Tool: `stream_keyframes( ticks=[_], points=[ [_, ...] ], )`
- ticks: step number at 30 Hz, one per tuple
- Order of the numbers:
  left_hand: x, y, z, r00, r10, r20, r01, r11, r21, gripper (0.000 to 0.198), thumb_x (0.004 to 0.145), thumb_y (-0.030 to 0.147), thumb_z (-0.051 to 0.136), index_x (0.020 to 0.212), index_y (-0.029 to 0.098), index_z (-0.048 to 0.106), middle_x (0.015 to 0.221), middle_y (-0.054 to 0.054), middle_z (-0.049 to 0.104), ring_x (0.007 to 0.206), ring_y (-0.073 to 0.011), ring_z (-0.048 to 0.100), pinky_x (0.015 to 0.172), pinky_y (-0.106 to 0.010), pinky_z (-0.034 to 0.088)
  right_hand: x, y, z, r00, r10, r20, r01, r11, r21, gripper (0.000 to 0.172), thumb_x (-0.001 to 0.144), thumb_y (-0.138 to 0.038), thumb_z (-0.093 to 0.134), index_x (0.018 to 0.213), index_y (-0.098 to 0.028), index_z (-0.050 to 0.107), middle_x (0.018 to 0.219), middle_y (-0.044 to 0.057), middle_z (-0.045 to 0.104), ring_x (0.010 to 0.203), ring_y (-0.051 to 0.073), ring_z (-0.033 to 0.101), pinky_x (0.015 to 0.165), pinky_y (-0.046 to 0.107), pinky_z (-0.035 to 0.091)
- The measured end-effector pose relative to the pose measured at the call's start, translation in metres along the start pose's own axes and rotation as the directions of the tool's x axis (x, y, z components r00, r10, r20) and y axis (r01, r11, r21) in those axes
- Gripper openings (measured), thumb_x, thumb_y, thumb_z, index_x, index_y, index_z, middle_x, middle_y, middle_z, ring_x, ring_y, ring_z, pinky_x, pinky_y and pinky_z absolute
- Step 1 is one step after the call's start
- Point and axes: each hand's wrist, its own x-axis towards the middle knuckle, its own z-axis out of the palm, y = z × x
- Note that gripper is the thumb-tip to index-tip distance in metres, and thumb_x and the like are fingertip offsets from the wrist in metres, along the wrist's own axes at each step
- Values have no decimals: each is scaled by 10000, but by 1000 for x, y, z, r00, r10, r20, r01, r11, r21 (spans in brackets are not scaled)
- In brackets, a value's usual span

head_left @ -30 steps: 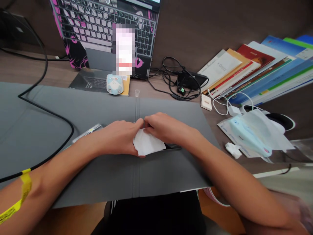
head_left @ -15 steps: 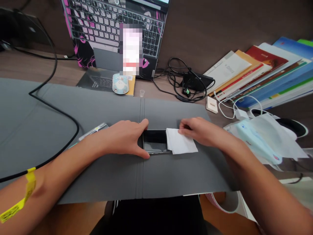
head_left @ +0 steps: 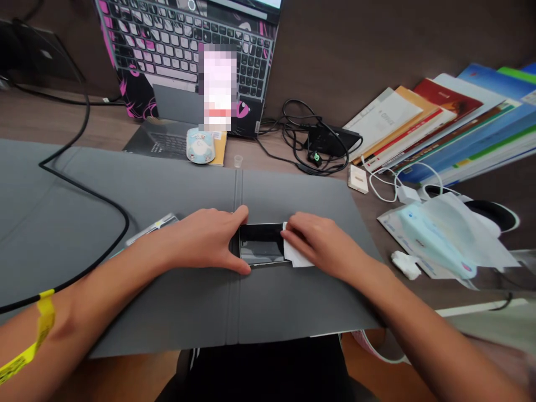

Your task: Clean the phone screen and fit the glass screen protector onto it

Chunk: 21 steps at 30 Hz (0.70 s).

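Observation:
A smartphone (head_left: pixel 263 244) lies flat on the grey desk mat (head_left: pixel 167 318), its dark glossy screen facing up. My left hand (head_left: pixel 213 237) grips the phone's left end, thumb along the near edge and fingers at the far edge. Over the phone's right end lies a white wipe (head_left: pixel 298 258). My right hand (head_left: pixel 314 237) rests on that wipe with bent fingers pinching it, covering much of it. Partly behind my left forearm is a clear flat packet (head_left: pixel 153 228).
A laptop (head_left: pixel 184 67) stands at the back, with a patterned mouse (head_left: pixel 200 146) before it. Tangled black cables (head_left: pixel 322 151) and leaning books (head_left: pixel 431 123) are at the back right. A light-blue wipes pack (head_left: pixel 435 240) and a crumpled white tissue (head_left: pixel 406 265) lie at right.
My right hand has moved left and down onto the white wipe, now covering more of it. My left hand keeps its hold on the phone. The view has shifted slightly.

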Motion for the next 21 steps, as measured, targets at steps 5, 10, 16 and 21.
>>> stream_keyframes(
  ticks=[5,10,16,21],
  points=[
    [1,1,0,1000,0,-6,0,1000,13,594,734,734,643,969,251,389,781,-8,640,705,-254,620,547,-307,301,6,1,7,999,-8,47,16,986,-165,237,1028,-243,368,830,-216,496,805,27,576,708,179,510,657,319,339],
    [1,0,1,1000,3,-16,-3,1000,21,602,720,735,647,968,255,383,776,-7,637,696,-258,615,543,-304,307,10,-8,9,996,42,78,-22,970,-243,226,1005,-237,361,836,-205,507,819,43,594,730,188,522,623,327,288],
    [0,0,1,999,5,-32,-4,999,41,594,720,730,648,956,252,386,787,-21,653,704,-274,629,540,-306,292,28,-28,17,995,-68,68,83,964,-251,234,978,-235,354,861,-181,550,839,71,618,732,197,503,629,347,278],
    [1,0,2,999,5,-50,-4,1000,14,608,694,714,689,887,253,344,791,-19,651,715,-277,640,539,-307,287,45,-47,26,980,-198,25,199,957,-213,234,932,-224,365,879,-163,586,832,84,621,702,206,463,650,363,307]
  ],
)
